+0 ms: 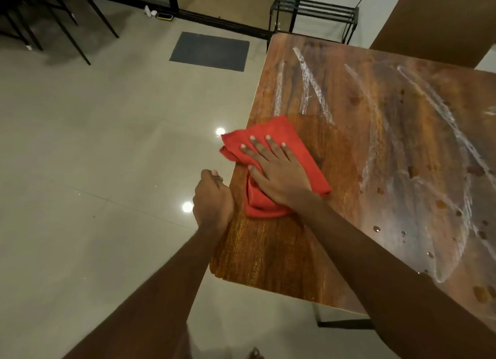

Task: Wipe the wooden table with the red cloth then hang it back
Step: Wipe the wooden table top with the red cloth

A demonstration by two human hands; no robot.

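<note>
The red cloth [279,136] lies folded on the wooden table [389,149] near its left edge, one corner hanging over the edge. My right hand [276,168] presses flat on the cloth, fingers spread. My left hand [213,197] is curled in a fist at the table's left edge, next to the cloth, holding nothing that I can see. White streaks and brown spots cover the far and right parts of the tabletop; the patch around the cloth looks darker and free of streaks.
A black metal rack [314,12] stands behind the table's far corner. A dark mat [210,50] lies on the tiled floor. Black chair legs [53,23] are at the far left. A brown panel [434,20] rises at the far right.
</note>
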